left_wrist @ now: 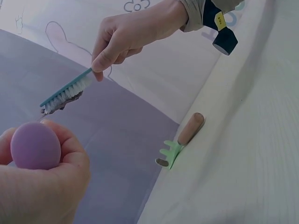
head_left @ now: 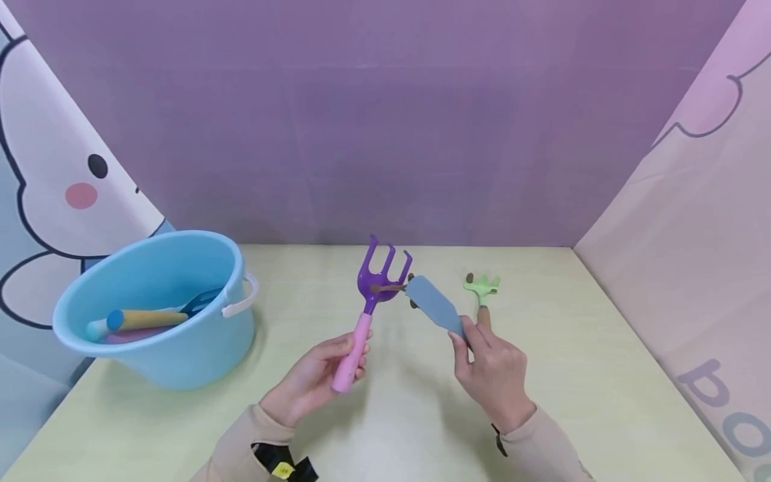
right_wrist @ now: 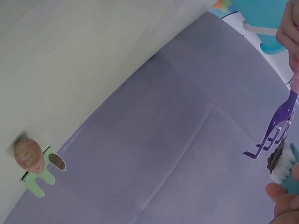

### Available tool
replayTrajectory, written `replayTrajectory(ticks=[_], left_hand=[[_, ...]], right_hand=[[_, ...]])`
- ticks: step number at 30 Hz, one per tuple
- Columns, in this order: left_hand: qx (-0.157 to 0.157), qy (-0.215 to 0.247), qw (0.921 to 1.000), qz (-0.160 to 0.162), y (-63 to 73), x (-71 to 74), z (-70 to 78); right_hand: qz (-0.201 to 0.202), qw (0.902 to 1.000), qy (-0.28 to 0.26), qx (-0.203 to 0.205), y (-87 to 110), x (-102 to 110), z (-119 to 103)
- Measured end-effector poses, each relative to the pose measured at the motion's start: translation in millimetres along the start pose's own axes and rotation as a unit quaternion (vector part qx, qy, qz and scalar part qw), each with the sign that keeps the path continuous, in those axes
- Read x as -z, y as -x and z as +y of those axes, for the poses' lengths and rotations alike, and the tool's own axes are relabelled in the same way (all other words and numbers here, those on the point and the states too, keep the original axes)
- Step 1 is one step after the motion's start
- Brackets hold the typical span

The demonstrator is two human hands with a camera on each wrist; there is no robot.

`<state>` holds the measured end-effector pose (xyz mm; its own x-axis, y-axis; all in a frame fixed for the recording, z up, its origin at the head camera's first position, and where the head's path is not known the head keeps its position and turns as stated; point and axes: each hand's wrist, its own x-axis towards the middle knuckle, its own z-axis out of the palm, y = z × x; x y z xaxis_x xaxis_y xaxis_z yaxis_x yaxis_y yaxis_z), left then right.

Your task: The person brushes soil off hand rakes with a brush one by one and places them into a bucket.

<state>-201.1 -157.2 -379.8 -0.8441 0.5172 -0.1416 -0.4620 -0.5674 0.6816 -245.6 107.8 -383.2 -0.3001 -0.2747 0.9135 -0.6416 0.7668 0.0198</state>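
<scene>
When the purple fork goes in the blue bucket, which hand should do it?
Probably the left hand: it holds the purple fork, and the blue bucket stands on that side. The right hand holds the brush and is farther away.

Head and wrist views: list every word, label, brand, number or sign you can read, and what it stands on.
"po", on the right-hand printed panel; first letter uncertain, next character cut off.
Left yellow label, on the left wrist's black strap: too small to read.
Right yellow label, on the right wrist's black strap: too small to read.
</scene>
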Motion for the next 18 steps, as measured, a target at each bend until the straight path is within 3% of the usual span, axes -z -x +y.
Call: replayTrajectory(ticks=[11,18], left_hand=[[0.007,-0.009,0.9999,-0.003,-2.0,0.5,-2.4],[0.013,-0.016,0.9997,-0.014,-5.3,-2.6,-7.6]], right_hand=[[0.009,0.9998,-0.014,-0.006,-5.4,-1,-5],[-0.021,0.9974,-0.064,-0.024,-10.2,-3,-17]])
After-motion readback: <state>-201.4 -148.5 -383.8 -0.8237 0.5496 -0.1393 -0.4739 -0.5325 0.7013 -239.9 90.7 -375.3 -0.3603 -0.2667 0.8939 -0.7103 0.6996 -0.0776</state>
